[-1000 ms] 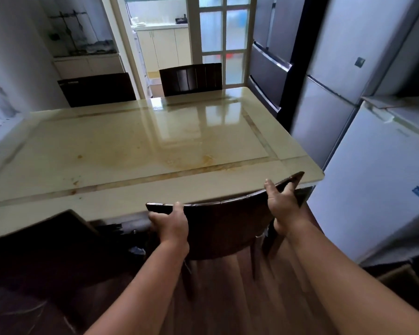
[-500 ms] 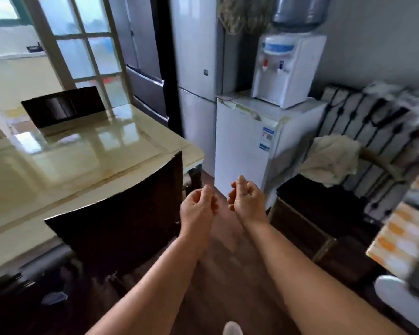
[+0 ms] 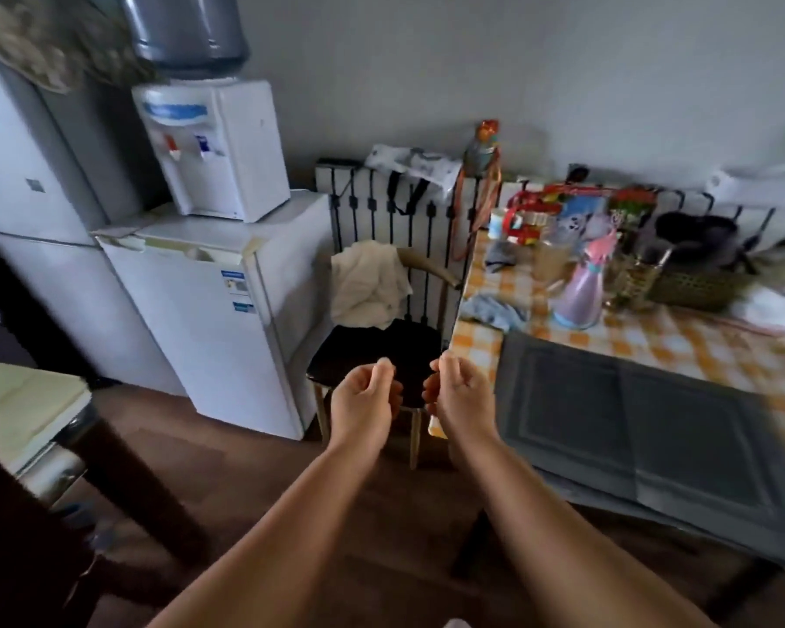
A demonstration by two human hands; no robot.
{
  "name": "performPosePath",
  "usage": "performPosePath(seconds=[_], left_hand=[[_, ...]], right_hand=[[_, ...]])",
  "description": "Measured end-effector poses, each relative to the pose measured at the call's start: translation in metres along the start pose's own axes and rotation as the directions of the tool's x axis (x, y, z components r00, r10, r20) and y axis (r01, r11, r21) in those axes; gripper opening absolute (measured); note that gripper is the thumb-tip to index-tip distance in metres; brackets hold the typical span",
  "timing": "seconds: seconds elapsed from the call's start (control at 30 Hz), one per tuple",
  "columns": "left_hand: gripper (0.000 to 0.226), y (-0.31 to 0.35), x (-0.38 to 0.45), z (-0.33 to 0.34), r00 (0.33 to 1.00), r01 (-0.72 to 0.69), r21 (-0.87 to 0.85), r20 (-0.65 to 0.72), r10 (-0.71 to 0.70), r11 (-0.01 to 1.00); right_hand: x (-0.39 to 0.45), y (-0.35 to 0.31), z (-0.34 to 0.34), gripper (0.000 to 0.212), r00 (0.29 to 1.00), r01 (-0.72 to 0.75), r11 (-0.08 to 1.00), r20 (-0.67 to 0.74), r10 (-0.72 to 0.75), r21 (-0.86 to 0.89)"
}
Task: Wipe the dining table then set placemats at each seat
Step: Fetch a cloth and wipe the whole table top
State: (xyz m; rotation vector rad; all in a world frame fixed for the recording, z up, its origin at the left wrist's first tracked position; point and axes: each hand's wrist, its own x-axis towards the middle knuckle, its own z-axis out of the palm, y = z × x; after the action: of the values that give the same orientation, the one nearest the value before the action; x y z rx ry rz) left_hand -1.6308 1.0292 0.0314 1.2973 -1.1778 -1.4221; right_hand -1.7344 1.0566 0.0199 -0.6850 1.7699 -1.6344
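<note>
Placemats, grey and stacked, lie on the near edge of the checked side tabletop, to the right; only a corner of the dining tabletop shows at far left. Left hand and right hand hover side by side, fingers loosely curled, holding nothing. Probably best to reach right, slide the stack clear of the pink bottle, and grip both edges.

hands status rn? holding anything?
Left hand: open, fingers loosely curled, holding nothing.
Right hand: open, fingers loosely curled, holding nothing.
</note>
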Motion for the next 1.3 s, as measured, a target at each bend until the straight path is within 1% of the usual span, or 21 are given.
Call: performPosePath(seconds=[0.1,0.17,0.27,0.37,0.4,0.43,0.47,0.53,0.6,0.67,0.73,0.77,0.8,0.87,0.93,1.0,1.07,1.17,1.23,1.3], left_hand=[[0.024,0.001,0.031,0.057,0.998,-0.018,0.086,0.054,0.013,0.996],[0.022,0.002,0.056,0.093,0.997,-0.029,0.109,0.078,0.021,0.994],[0.019,-0.001,0.106,0.152,0.994,0.000,0.181,0.112,-0.020,0.984],[0.019,-0.011,0.149,0.191,0.987,0.024,0.251,0.147,-0.062,0.968],[0.016,-0.016,0.167,0.204,0.986,0.033,0.269,0.148,-0.075,0.962],[0.014,-0.019,0.171,0.205,0.985,0.049,0.296,0.144,-0.095,0.954],[0.017,-0.031,0.203,0.233,0.985,0.066,0.318,0.128,-0.112,0.946],[0.029,-0.041,0.222,0.245,0.983,0.112,0.377,0.096,-0.159,0.919],[0.034,-0.048,0.235,0.251,0.976,0.151,0.398,0.082,-0.199,0.905],[0.031,-0.060,0.255,0.266,0.969,0.191,0.420,0.063,-0.238,0.887],[0.029,-0.067,0.274,0.276,0.964,0.231,0.451,0.013,-0.265,0.862],[0.030,-0.072,0.282,0.280,0.964,0.243,0.460,-0.016,-0.266,0.854],[0.031,-0.077,0.289,0.284,0.965,0.249,0.460,-0.044,-0.258,0.852],[0.036,-0.084,0.300,0.290,0.963,0.268,0.438,-0.115,-0.242,0.858],[0.032,-0.087,0.309,0.293,0.959,0.284,0.438,-0.142,-0.246,0.853],[0.023,-0.088,0.313,0.294,0.958,0.288,0.429,-0.112,-0.266,0.856],[0.021,-0.085,0.313,0.295,0.953,0.303,0.371,-0.097,-0.287,0.878],[0.026,-0.073,0.313,0.292,0.932,0.362,0.165,-0.064,-0.356,0.918],[0.031,-0.062,0.312,0.286,0.926,0.374,0.039,-0.057,-0.372,0.926],[0.033,-0.047,0.309,0.274,0.924,0.374,-0.069,-0.061,-0.378,0.925]], right_hand=[[0.044,0.004,-0.031,0.025,0.999,-0.021,1.000,-0.024,0.021,0.005],[0.079,0.005,-0.047,0.020,1.000,-0.007,1.000,-0.013,0.007,-0.028],[0.149,0.010,-0.065,0.015,1.000,0.012,0.996,0.005,-0.011,-0.084],[0.201,0.018,-0.075,0.010,1.000,0.012,0.991,0.030,-0.008,-0.132],[0.223,0.023,-0.077,0.015,0.999,0.013,0.987,0.043,-0.007,-0.161],[0.228,0.023,-0.078,0.021,0.998,0.015,0.980,0.056,-0.004,-0.199],[0.273,0.036,-0.081,0.025,0.998,-0.002,0.975,0.057,0.015,-0.221],[0.296,0.043,-0.083,0.030,0.996,0.002,0.952,0.089,0.026,-0.305],[0.313,0.050,-0.084,0.035,0.991,0.027,0.911,0.127,0.028,-0.412],[0.344,0.067,-0.080,0.041,0.982,0.068,0.845,0.186,0.038,-0.530],[0.367,0.081,-0.073,0.047,0.969,0.114,0.778,0.243,0.051,-0.618],[0.375,0.087,-0.069,0.047,0.961,0.144,0.735,0.272,0.058,-0.663],[0.382,0.093,-0.064,0.043,0.953,0.182,0.675,0.298,0.059,-0.715],[0.391,0.103,-0.057,0.029,0.951,0.231,0.536,0.305,0.052,-0.812],[0.398,0.110,-0.054,0.021,0.961,0.241,0.463,0.276,0.009,-0.853],[0.401,0.114,-0.053,0.019,0.963,0.255,0.442,0.269,-0.032,-0.860],[0.400,0.112,-0.053,0.020,0.964,0.261,0.459,0.253,-0.080,-0.849],[0.393,0.098,-0.044,0.023,0.942,0.329,0.494,0.241,-0.235,-0.805],[0.386,0.086,-0.033,0.025,0.902,0.417,0.475,0.288,-0.321,-0.775],[0.377,0.072,-0.020,0.030,0.847,0.522,0.388,0.405,-0.345,-0.760]])
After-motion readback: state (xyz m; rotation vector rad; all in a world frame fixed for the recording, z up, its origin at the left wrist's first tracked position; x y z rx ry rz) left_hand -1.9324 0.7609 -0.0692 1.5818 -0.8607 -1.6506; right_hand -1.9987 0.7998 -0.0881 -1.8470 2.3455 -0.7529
